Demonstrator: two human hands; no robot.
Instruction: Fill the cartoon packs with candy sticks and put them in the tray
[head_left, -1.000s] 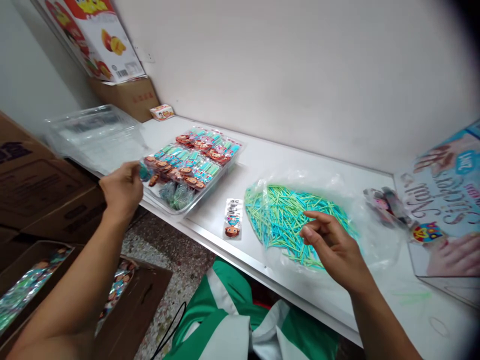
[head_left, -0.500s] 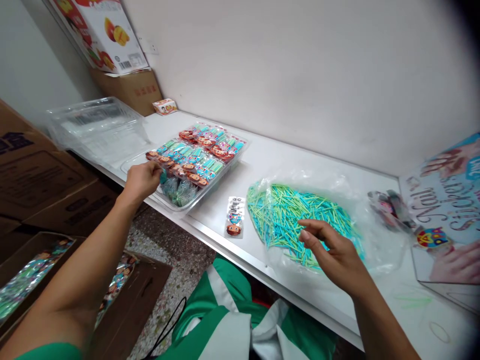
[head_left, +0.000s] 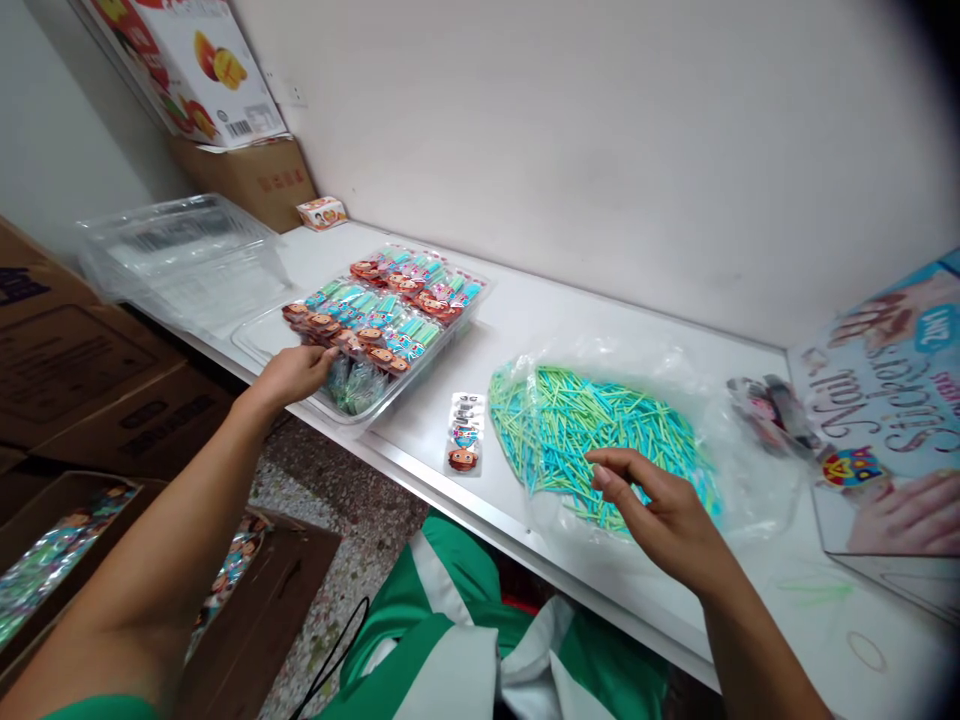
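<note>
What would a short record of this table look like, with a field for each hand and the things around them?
Left hand: at the near edge of the clear tray, fingertips touching the cartoon-face packets; unclear whether it holds one
Right hand: over the blue and green sticks in an open plastic bag, fingers loosely curled
Between them: single packet flat on the white table
Far left: clear lid
Far right: sticker box
Floor: cardboard box of similar packets

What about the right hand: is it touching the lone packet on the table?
Apart: the head view shows blue-green sticks between right hand and lone packet.
</note>
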